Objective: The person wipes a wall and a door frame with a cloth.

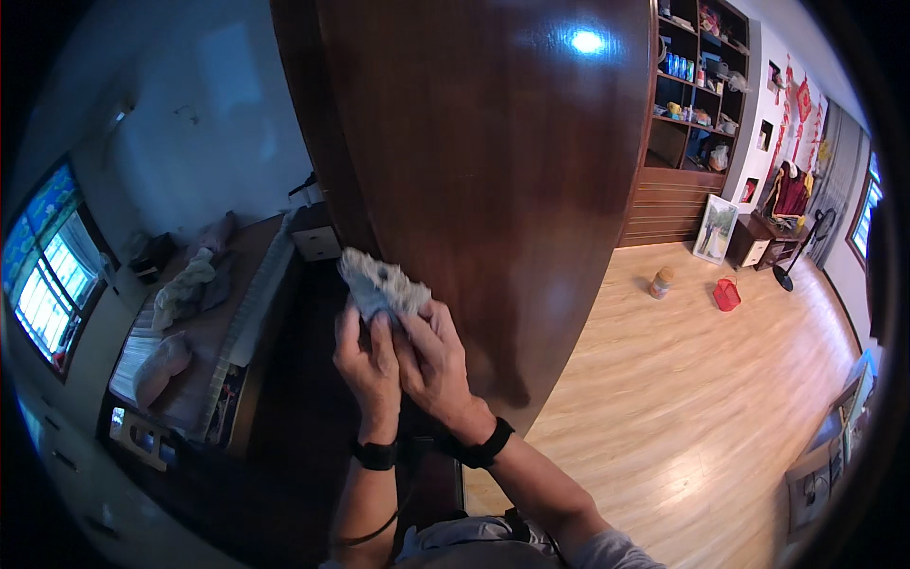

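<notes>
A bunched grey cloth (381, 287) with a rough, crumpled upper edge is held up in both hands. My left hand (368, 372) pinches its lower part, thumb and fingers closed on it. Beside it, my right hand (438, 368) grips the cloth's right side with bent fingers. The two hands touch or nearly touch. Behind them rises a dark brown wooden panel (483, 190), glossy and wide, perhaps a door. Whether the cloth touches this panel I cannot tell. Each wrist wears a black band.
Left of the panel is a dim room with a bed (213, 351), a pillow (163, 368) and a nightstand (316, 242). On the right, a wooden floor (645, 408) carries a jar (661, 283), a red basket (727, 294) and a standing fan (783, 277). Shelves (697, 123) stand behind.
</notes>
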`<state>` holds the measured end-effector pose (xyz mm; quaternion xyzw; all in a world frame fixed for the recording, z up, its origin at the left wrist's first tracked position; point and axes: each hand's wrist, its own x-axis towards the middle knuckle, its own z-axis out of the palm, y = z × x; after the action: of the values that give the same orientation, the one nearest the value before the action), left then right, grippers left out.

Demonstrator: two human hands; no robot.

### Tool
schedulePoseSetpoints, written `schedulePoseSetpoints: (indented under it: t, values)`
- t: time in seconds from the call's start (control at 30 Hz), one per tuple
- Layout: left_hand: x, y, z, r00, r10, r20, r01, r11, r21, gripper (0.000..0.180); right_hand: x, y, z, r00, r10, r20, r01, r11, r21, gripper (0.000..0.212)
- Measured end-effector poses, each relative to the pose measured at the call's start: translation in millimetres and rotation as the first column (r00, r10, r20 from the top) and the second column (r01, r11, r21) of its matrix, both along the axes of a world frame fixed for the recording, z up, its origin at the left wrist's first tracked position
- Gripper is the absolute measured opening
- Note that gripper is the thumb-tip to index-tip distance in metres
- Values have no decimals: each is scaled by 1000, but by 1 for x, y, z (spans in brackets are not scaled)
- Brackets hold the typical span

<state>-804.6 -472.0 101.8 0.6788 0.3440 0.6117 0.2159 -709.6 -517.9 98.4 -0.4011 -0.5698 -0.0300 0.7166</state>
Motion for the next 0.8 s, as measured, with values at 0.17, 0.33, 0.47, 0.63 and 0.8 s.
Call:
schedulePoseSetpoints:
  t: [0.17, 0.33, 0.47, 0.63, 0.8]
  values:
    - [-13, -9, -76, 986, -107, 127, 130, 973, -193, 47, -17, -8, -53, 1000, -12, 27, 15, 995, -101, 26]
    - [1, -7, -37, 947, -213, 242, 235, 970, -64, 68, -9, -6, -34, 999, -38, -29, 35, 995, -91, 32]
    - [-1, 7, -17, 990, -126, 64, 120, 989, 88, 64, -5, -8, 5, 999, -50, -17, 49, 997, -56, 39]
    - [-3, -2, -59, 921, -259, 292, 314, 936, -159, 53, -6, -5, -48, 989, -120, 83, 130, 983, -126, 33]
    - [-10, -14, -109, 975, -209, 70, 218, 958, -186, 57, -11, -19, -99, 995, -95, -22, 88, 969, -229, 30]
